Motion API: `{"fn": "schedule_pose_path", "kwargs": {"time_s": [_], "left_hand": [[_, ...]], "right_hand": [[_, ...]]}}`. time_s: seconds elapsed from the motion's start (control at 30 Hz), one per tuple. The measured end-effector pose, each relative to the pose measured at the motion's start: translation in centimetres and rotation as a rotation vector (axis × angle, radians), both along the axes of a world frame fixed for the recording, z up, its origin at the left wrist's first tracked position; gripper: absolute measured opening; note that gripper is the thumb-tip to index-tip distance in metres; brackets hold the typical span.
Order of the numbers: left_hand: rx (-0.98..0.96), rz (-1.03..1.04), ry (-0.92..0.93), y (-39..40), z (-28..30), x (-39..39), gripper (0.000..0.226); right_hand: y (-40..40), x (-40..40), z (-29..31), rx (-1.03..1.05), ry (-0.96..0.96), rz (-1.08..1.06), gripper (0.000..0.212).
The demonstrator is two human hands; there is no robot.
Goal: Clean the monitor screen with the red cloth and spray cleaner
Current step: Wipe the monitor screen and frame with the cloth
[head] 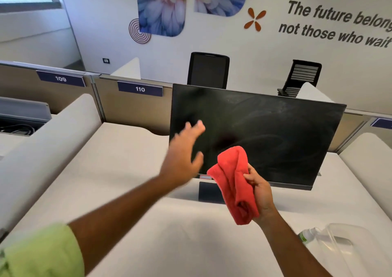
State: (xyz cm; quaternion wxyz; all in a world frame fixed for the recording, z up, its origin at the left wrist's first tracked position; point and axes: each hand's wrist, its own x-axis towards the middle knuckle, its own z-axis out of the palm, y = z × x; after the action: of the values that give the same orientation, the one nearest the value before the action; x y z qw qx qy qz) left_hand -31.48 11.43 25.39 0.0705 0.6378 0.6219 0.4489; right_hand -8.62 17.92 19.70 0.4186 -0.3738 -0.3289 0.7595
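Office desk [127, 192], red cloth [233, 187] gripped in right hand [263, 194]

The left hand [184, 149] is motion-blurred, its fingers [194, 128] smeared. The red cloth [235, 183] hides the monitor stand [209, 192] partly. The spray bottle [305, 235] lies half-hidden behind a clear container [343, 242].

The left arm, a green sleeve pushed up near its elbow, stretches forward and up; its left hand [184, 149] is blurred, palm tilted, fingers spread and straight, holding nothing. The right forearm rises from the lower right, and the right hand [262, 194] grips a bunched red cloth [234, 183].
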Motion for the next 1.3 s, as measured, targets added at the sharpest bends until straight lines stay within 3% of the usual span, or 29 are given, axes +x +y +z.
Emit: {"fn": "schedule_pose_path", "kwargs": {"time_s": [0.1, 0.2, 0.27, 0.33, 0.47, 0.63, 0.7, 0.8, 0.9, 1.0, 1.1, 1.17, 1.3], "left_hand": [[-0.422, -0.027, -0.514, -1.9, -3.4, 4.5, 0.054], [-0.791, -0.116, -0.953, -2.3, -3.9, 6.4, 0.044], [-0.773, -0.164, -1.151, -2.0, -3.8, 6.6, 0.043], [-0.697, -0.162, -1.168, -1.8, -3.2, 6.5, 0.039], [-0.607, -0.077, -0.981, -1.1, -2.7, 5.5, 0.026], [-0.481, -0.043, -0.843, -0.1, -1.8, 3.1, 0.016], [-0.445, -0.089, -0.618, 0.2, -0.7, 1.8, 0.019], [-0.411, -0.232, -0.236, 0.9, 1.6, 0.3, 0.020], [-0.457, -0.327, 0.208, 2.6, 4.4, 0.0, 0.021], [-0.483, -0.293, 0.528, 4.4, 6.3, 0.4, 0.023], [-0.419, -0.183, 0.635, 5.3, 7.0, 1.1, 0.031], [-0.293, -0.098, 0.676, 5.2, 6.8, 1.2, 0.034], [-0.059, -0.037, 0.596, 4.9, 7.9, -1.1, 0.057]], "right_hand": [[-0.5, -0.3, 0.1, -0.114, 0.235, 0.011, 0.035], [-1.1, -1.0, 0.2, -0.088, 0.145, 0.139, 0.065], [-1.6, -1.7, 0.8, 0.001, 0.008, 0.178, 0.067], [-1.4, -2.3, 0.9, 0.126, -0.136, 0.132, 0.064], [-0.9, -2.4, 1.2, 0.214, -0.211, 0.092, 0.036], [0.3, -1.6, 1.8, 0.249, -0.216, 0.088, 0.043], [1.6, -0.2, 2.1, 0.171, -0.125, 0.096, 0.049], [4.0, 1.1, 3.4, 0.018, -0.048, 0.177, 0.078], [5.5, 0.0, 4.5, -0.010, -0.129, 0.447, 0.101], [4.6, -1.9, 5.2, -0.073, 0.004, 0.721, 0.105], [3.3, -3.5, 4.4, -0.128, 0.125, 0.752, 0.081], [2.6, -4.3, 3.5, -0.106, 0.208, 0.639, 0.061], [2.1, -4.5, 2.5, 0.006, 0.351, 0.341, 0.069]]}}
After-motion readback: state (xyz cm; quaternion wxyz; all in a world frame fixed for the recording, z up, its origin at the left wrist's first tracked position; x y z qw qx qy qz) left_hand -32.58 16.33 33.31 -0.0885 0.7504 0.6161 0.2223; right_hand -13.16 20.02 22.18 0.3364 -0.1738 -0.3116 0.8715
